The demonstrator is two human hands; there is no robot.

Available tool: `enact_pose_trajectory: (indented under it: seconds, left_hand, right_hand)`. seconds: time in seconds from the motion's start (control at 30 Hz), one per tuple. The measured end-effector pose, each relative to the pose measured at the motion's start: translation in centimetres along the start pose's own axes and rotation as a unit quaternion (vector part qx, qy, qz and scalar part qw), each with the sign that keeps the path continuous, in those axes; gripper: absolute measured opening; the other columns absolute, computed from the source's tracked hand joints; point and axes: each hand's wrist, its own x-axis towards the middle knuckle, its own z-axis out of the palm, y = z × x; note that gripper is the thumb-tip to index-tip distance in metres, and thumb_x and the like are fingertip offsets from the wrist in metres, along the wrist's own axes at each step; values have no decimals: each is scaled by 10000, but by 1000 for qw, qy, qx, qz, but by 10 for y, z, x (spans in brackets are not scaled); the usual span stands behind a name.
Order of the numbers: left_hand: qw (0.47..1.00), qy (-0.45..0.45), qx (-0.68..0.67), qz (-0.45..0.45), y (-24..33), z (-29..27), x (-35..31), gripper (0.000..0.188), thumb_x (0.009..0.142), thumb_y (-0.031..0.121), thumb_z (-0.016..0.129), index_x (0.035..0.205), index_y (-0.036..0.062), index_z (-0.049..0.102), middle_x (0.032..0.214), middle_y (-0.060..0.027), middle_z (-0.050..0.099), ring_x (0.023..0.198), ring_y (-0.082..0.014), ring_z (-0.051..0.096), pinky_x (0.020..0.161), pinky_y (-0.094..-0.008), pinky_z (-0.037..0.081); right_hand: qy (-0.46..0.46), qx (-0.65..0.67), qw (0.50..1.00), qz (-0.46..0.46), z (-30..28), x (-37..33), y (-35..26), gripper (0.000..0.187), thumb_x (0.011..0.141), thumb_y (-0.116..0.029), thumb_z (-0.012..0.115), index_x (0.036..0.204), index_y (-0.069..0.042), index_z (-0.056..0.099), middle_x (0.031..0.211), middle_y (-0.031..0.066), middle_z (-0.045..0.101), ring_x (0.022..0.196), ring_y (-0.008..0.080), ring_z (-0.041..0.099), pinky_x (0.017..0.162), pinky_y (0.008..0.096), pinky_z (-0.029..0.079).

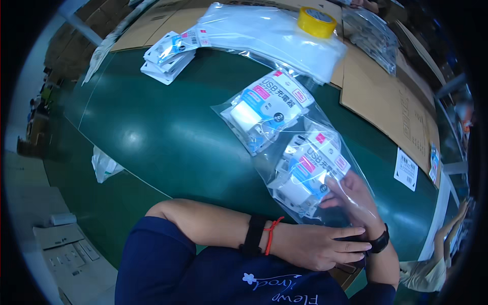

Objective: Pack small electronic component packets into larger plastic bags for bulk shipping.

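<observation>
A clear plastic bag lies on the green table in front of me, with two stacks of white-and-blue charger packs in it. The farther charger stack is at the bag's upper left; the nearer charger stack is at its lower right. My right hand reaches into the bag, its thumb and fingers closed on the nearer stack's right edge. Across my right wrist lies my left hand, fingers stretched out and apart, holding nothing visible. The bag's near edge is partly hidden around my hands.
Another charger pack pile sits at the table's far left. Beyond are stacked clear bags with a yellow tape roll on top. Cardboard covers the right side, near a white label sheet. Another person's arm shows far right.
</observation>
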Motion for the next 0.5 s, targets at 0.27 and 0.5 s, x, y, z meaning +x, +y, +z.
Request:
enact_pose_trajectory:
  seconds: [0.27,0.5]
  left_hand:
    - [995,7,-97,27,-2,3,-1,169,849,107,547,770,27,673,1311,-142,516,1343,-313,355,1145,-540,176]
    - [993,8,-115,-12,-5,-6,-2,144,831,127,579,733,51,651,1317,-138,514,1349,-311,351,1152,-548,142]
  right_hand:
    - [8,77,993,-90,26,19,-5,371,939,-215,577,1187,47,488,1016,130,623,818,162,640,700,276,562]
    - [32,-8,994,-103,11,6,-4,363,946,-219,563,1184,47,493,1026,123,620,778,146,625,650,247,540]
